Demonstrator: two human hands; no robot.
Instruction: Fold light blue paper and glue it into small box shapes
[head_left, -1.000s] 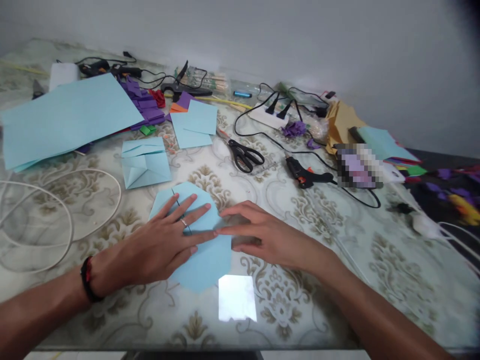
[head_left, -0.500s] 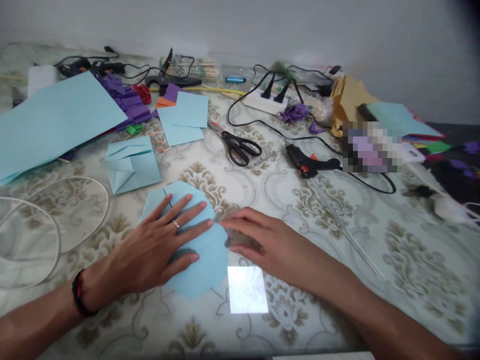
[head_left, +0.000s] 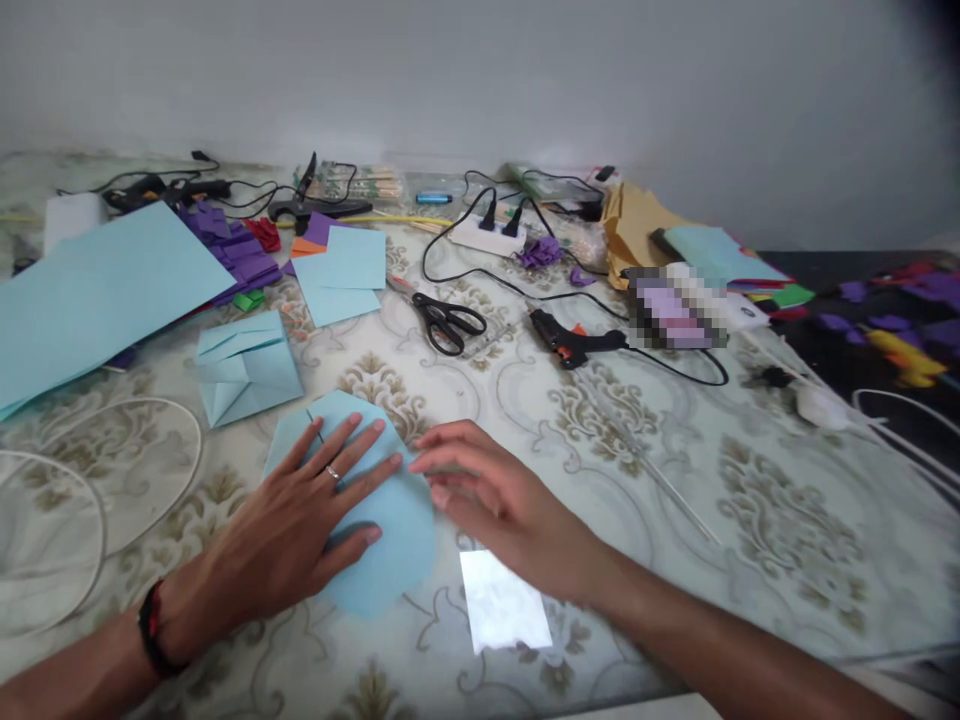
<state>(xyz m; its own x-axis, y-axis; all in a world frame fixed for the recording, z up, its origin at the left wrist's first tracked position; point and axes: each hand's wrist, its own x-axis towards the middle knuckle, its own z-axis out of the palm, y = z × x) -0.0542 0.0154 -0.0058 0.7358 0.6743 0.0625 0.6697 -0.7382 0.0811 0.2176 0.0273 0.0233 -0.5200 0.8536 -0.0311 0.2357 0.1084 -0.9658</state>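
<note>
A light blue sheet of paper (head_left: 397, 540), cut to a many-sided shape with a dark line near its top, lies flat on the patterned table. Across it my left hand (head_left: 322, 510) rests with fingers spread, a ring on one finger. My right hand (head_left: 495, 495) is at the sheet's right edge, its fingers slightly curled and apart, with nothing visible in them; whether the fingertips touch the paper I cannot tell. Just behind the sheet sits a folded light blue paper piece (head_left: 247, 370).
Black-handled scissors (head_left: 448, 322) and a glue gun (head_left: 570, 340) lie beyond my hands. Large blue sheets (head_left: 112, 290) and white wire hoops (head_left: 199, 450) are at left. A power strip (head_left: 487, 235) with cords stands at the back, near a brown paper bundle (head_left: 637, 225).
The camera view has tilted up and turned right. My right hand has shifted slightly over the sheet's right edge, its fingers more curled. My left hand stays flat on the paper.
</note>
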